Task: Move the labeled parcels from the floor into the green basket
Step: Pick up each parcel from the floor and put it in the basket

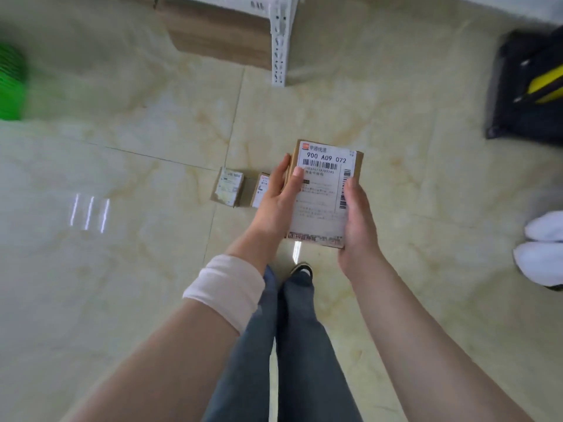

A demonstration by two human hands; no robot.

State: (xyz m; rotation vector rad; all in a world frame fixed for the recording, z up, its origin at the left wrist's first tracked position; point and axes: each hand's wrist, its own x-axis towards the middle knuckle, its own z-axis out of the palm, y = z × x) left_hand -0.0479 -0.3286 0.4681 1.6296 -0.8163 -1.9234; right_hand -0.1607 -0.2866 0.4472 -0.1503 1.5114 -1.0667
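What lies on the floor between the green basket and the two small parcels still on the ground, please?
In the head view, only bare marble-look floor tile lies between the green basket and the two small parcels, apart from light reflections.

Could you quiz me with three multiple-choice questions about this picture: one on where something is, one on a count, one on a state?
1. Where is the green plastic basket?
A. far left edge of view
B. beside the white shoes
C. under the white metal shelf leg

2. How many small labeled cardboard parcels lie on the tiled floor?
A. none
B. two
C. five

3. How is the brown cardboard parcel with the white shipping label held?
A. by one hand only
B. resting on the floor
C. by both hands, label up

Answers:
1 A, the green shape sits at the left border.
2 B, one parcel and a second, half hidden behind the left hand, sit side by side.
3 C, the left hand and right hand grip opposite sides, barcode facing the camera.
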